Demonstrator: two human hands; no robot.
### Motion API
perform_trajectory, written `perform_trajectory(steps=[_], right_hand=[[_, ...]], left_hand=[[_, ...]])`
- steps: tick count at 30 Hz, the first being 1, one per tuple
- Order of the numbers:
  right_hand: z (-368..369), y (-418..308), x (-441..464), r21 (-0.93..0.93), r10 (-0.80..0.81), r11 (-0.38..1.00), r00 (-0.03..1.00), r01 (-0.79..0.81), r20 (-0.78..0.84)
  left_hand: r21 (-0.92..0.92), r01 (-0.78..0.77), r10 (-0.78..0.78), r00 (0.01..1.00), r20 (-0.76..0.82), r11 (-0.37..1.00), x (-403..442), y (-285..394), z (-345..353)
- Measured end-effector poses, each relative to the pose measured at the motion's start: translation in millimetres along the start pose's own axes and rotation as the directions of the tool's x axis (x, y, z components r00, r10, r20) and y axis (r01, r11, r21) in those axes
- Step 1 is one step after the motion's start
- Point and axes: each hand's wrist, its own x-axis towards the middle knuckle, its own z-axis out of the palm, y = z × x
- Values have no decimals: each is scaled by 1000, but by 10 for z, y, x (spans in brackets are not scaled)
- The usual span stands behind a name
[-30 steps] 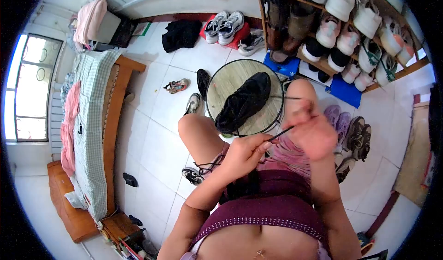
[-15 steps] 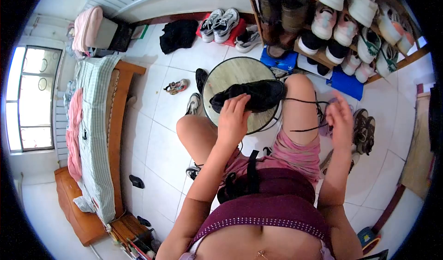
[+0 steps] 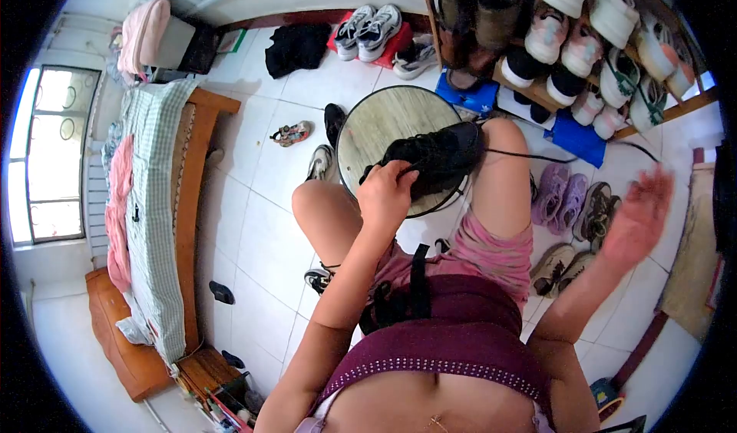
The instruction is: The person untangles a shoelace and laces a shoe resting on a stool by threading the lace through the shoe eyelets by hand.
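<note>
On the round stool (image 3: 368,126) lies a black shoe (image 3: 449,153), its heel end close to my right knee. My left hand (image 3: 390,191) is closed on the near left part of the shoe. A black shoelace (image 3: 530,155) runs from the shoe across my right knee and out to the right. My right hand (image 3: 641,206) is raised at the far right, near the lace's far end. Its fingers are smeared by motion, so whether they grip the lace is unclear.
A shoe rack (image 3: 530,95) full of shoes stands at the upper right. Purple shoes (image 3: 560,195) and brown shoes (image 3: 595,214) are on the floor beside my right leg. A bed (image 3: 157,203) is at the left, with a black cloth (image 3: 297,49) beyond the stool.
The shoe first turned crosswise on the stool, and my left hand took hold of it. My right hand has moved far out to the right, and the lace now stretches that way.
</note>
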Motion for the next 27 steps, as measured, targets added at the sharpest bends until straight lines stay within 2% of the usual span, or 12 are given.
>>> perform_trajectory(steps=[1, 2, 3, 4, 8, 11, 13, 15, 17, 19, 24, 27], right_hand=[[283, 184, -201, -230, -8, 973, 1000, 7, -3], [266, 322, -357, -744, 129, 665, 974, 54, 186], [596, 398, -483, -582, 201, 810, 898, 72, 391], [666, 584, -566, -680, 230, 693, 822, 238, 521], [1123, 924, -854, -657, 291, 503, 606, 561, 740], [1346, 1088, -1032, -642, 187, 550, 670, 534, 718], [1324, 1154, -1083, -647, 235, 563, 651, 514, 722], [1273, 1228, -1162, -774, 456, 509, 644, 377, 614], [1276, 1322, -1224, -772, 428, 487, 660, 408, 618], [1249, 1416, -1324, -888, 603, 459, 738, -10, 303], [1168, 1598, -1396, -881, 582, 472, 746, 14, 323], [1173, 1642, -1418, -865, 493, 478, 769, 151, 406]], left_hand=[[-25, 24, -24, 1000, 5, 999, -27, 20, -9], [-9, 77, -76, 993, 85, 997, -35, 81, -58], [-11, 78, -77, 993, 87, 997, -47, 93, -60], [-6, 103, -102, 990, 96, 995, -59, 104, -50], [-4, 147, -146, 984, 105, 989, -112, 109, -32], [-22, 165, -162, 981, 112, 986, -144, 83, -6], [-38, 163, -159, 982, 104, 986, -144, 74, -5], [-55, 160, -154, 983, 99, 986, -140, 62, -12], [-41, 139, -135, 986, 99, 989, -123, 58, -11], [-60, 130, -125, 989, 79, 990, -121, 40, 20], [-75, 104, -100, 994, 52, 992, -141, 15, 24], [-99, 82, -79, 996, 35, 992, -153, 19, 1]])
